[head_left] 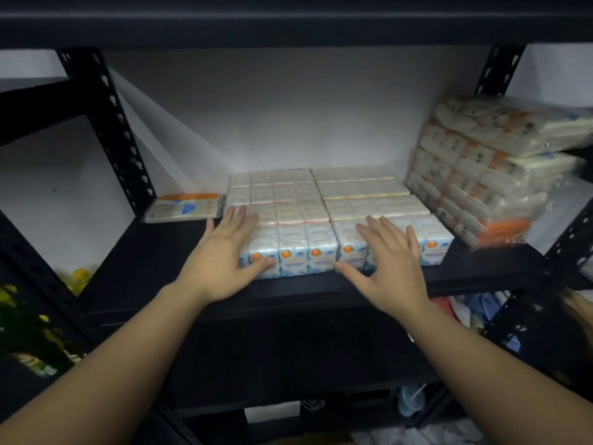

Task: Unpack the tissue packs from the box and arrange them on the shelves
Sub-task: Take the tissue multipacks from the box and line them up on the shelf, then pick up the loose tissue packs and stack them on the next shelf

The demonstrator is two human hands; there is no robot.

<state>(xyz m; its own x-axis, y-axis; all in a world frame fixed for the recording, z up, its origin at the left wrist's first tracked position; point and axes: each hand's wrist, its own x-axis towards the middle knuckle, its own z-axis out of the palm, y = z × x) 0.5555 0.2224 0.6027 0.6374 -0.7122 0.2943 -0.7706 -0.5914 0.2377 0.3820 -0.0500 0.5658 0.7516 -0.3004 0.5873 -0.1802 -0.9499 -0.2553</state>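
Left hand [224,252], right hand [390,255] lying open, flat on front tissue packs [308,252], gripping nothing; packs probably light, soft, slippery-wrapped; pinching bundle sides likely best.

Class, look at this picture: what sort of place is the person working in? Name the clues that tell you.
Probably a storeroom or stock area. A black metal shelving rack with slotted uprights holds many identical tissue packs laid in rows, a stack of wrapped bundles stands at the right, and more goods sit on the lower shelves.

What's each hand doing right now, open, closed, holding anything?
Left hand: open, fingers spread, flat on the tissue packs, holding nothing.
Right hand: open, fingers spread, flat on the packs, holding nothing.
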